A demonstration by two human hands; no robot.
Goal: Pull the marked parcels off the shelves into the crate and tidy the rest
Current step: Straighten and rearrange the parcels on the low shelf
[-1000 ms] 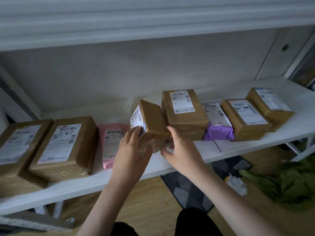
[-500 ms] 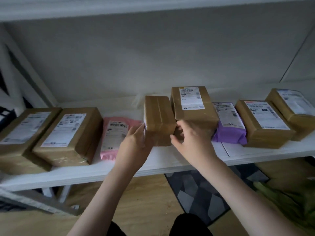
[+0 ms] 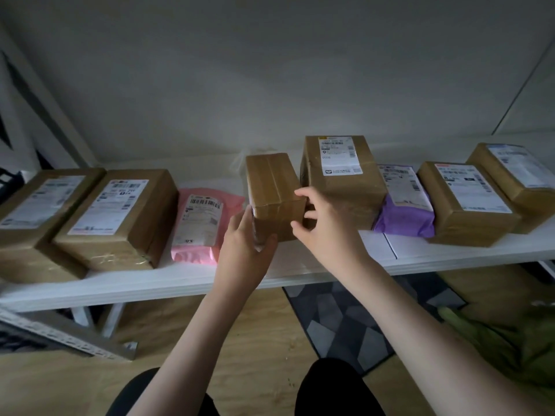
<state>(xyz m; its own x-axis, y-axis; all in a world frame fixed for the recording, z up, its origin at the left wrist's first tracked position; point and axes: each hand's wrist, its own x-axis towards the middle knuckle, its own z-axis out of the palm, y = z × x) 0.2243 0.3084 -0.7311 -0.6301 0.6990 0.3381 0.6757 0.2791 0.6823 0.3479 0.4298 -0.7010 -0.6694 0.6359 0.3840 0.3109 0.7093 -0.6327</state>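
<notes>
A small taped brown box (image 3: 274, 187) stands on the white shelf (image 3: 192, 280) with its plain taped side up. My left hand (image 3: 244, 249) grips its near left corner and my right hand (image 3: 326, 226) holds its near right edge. Left of it lies a pink mailer bag (image 3: 199, 223). Right of it stands a larger labelled brown box (image 3: 342, 175), then a purple mailer bag (image 3: 404, 205). No crate shows in the head view.
Two labelled brown boxes (image 3: 120, 217) (image 3: 33, 217) fill the shelf's left end and two more (image 3: 468, 202) (image 3: 519, 178) its right end. Below are wooden floor, a grey patterned mat (image 3: 354, 322), green cloth (image 3: 510, 340) at the right and a metal rail (image 3: 69, 337) at the left.
The small box has been turned so its label no longer faces me and set down upright between the pink bag and the larger box. Both hands stayed on it.
</notes>
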